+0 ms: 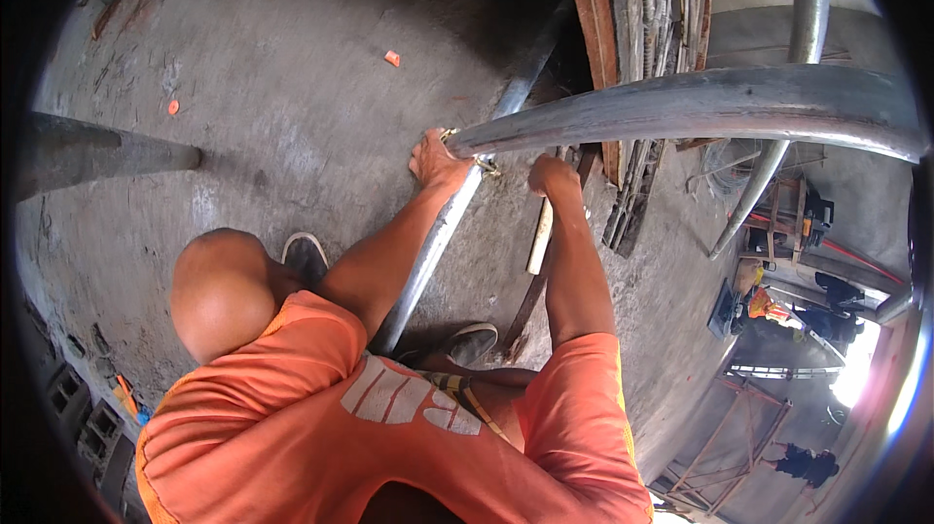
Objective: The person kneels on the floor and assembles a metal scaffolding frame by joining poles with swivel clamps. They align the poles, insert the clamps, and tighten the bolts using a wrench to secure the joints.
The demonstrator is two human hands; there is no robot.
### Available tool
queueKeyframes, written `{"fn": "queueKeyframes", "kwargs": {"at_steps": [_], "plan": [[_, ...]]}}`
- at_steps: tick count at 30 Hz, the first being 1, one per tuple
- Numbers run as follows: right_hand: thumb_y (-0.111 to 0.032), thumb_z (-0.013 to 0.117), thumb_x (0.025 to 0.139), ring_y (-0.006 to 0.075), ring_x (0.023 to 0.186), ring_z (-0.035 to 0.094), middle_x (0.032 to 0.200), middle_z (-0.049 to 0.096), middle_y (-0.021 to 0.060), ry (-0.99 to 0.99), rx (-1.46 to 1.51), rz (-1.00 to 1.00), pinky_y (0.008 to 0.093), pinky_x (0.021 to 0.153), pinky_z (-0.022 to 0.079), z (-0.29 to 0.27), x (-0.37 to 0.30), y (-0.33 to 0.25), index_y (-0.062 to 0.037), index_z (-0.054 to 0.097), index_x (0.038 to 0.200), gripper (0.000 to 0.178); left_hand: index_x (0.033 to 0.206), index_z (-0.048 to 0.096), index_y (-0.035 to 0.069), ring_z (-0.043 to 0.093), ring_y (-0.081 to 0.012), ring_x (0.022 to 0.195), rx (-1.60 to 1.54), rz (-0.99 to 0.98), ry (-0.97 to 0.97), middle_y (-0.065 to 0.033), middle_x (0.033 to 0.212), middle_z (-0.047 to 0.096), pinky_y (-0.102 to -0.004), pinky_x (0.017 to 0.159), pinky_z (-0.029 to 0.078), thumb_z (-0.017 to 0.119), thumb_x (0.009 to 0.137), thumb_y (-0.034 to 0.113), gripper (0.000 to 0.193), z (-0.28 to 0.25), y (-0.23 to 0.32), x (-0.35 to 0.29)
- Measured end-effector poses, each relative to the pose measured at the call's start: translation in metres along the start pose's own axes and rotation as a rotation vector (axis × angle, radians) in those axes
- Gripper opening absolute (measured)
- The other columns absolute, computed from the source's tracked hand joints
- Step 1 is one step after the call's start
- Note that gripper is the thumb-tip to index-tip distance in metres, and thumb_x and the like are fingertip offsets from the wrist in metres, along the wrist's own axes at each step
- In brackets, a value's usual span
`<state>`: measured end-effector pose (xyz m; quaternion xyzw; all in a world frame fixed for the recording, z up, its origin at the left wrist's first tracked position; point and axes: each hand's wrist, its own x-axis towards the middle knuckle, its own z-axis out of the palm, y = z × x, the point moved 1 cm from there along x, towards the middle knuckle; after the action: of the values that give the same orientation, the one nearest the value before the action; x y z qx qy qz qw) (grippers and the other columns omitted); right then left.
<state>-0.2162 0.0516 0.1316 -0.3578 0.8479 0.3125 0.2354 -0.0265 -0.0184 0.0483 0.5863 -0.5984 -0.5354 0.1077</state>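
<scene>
At the centre, my left hand [438,164] is closed around a joint where two grey metal pipes meet. A brass-coloured pipe clamp [488,168] shows beside its fingers. One thick pipe [681,108] runs from this joint toward the right, looming larger there. The second, shiny pipe [443,232] passes diagonally beneath, between my feet. To the right of the joint, my right hand [556,179] is wrapped around a tool with a pale stick-like handle [540,240]. The handle points back toward me; the tool's head is mostly hidden, so its kind is unclear.
Another pipe [117,156] juts in at the left. Bundled rods and boards [642,47] lie beyond my right hand, with an upright pipe [808,8] farther right. Small orange pieces [392,58] dot the concrete floor. A person [806,464] stands far off at the lower right.
</scene>
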Motion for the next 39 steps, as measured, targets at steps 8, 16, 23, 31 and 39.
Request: {"fn": "queueKeyframes", "kwargs": {"at_steps": [8,16,23,31,39], "plan": [[-0.027,0.047,0.101,0.0512,0.089,0.069,0.094,0.069,0.0341,0.452,0.603,0.113,0.058,0.082,0.056,0.161,-0.047,-0.061,0.006,0.053,0.124,0.04,0.137,0.048,0.008,0.044,-0.0364,0.135,-0.029,0.001,0.05,-0.0161,0.137,0.056,-0.049,0.113,0.031,0.091,0.069,0.04,0.087,0.004,-0.001,0.001],[-0.028,0.054,0.101,0.0519,0.085,0.069,0.087,0.069,0.0318,0.428,0.781,0.245,0.0615,0.076,0.052,0.15,-0.066,-0.1,-0.0056,0.044,0.119,0.03,0.136,0.049,0.008,0.045,-0.0348,0.134,-0.026,-0.008,0.077,-0.0154,0.136,0.057,-0.0477,0.113,0.032,0.092,0.066,0.039,0.087,0.004,0.0,0.001],[-0.029,0.054,0.099,0.0503,0.092,0.069,0.094,0.071,0.0295,0.548,0.607,0.1,0.0582,0.08,0.055,0.135,-0.061,-0.073,-0.0035,0.063,0.117,0.032,0.139,0.047,0.009,0.044,-0.0345,0.135,-0.013,-0.004,0.077,-0.0155,0.137,0.057,-0.0478,0.113,0.031,0.092,0.068,0.033,0.087,0.006,-0.003,0.002],[-0.009,0.066,0.075,0.0387,0.111,0.07,0.114,0.072,0.0253,-0.342,0.057,-0.133,0.0493,0.087,0.056,-0.013,0.016,-0.016,0.001,0.075,0.099,0.027,0.14,0.046,0.006,0.044,-0.0354,0.135,-0.05,-0.033,-0.002,-0.0165,0.137,0.056,-0.0479,0.114,0.029,0.091,0.069,0.038,0.089,0.003,0.0,0.004],[-0.033,0.045,0.1,0.045,0.11,0.068,0.121,0.067,0.0316,0.199,0.302,0.065,0.0531,0.097,0.054,0.049,-0.011,0.007,0.0016,0.07,0.116,0.046,0.138,0.047,0.005,0.043,-0.0356,0.135,-0.006,0.022,0.034,-0.0174,0.137,0.055,-0.0482,0.115,0.029,0.091,0.068,0.038,0.089,0.004,-0.003,0.004]]}}
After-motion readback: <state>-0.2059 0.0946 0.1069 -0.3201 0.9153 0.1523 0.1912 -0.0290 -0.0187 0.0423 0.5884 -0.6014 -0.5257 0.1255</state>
